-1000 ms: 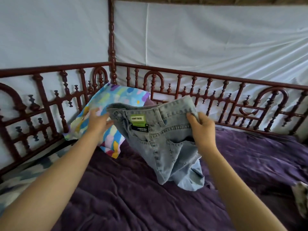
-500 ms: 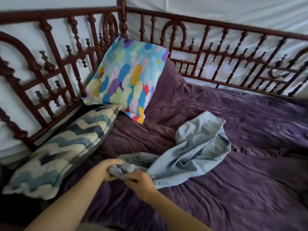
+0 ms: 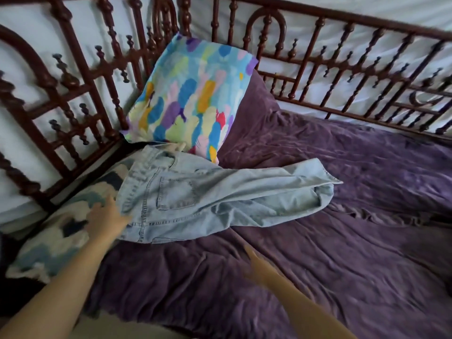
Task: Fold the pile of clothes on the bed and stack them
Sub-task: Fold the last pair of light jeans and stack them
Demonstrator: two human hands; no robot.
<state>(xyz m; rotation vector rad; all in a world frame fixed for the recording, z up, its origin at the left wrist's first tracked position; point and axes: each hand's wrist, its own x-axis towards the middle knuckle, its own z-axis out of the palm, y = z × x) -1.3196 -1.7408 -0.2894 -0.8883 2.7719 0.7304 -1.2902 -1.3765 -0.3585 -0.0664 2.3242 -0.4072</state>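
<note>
Multicoloured pillow (image 3: 193, 99) propped against carved dark wooden railing (image 3: 185, 13) at the corner, blue-and-cream patterned pillow (image 3: 56, 243) laid flat below it, wrinkled purple bedspread (image 3: 342, 265) spread beside them, white fabric (image 3: 391, 6) seen behind the rails

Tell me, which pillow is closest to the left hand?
The blue-and-cream wavy pillow, lying flat right beneath the left hand. The rainbow-splotched pillow stands propped against the bed rail, farther back.
</note>
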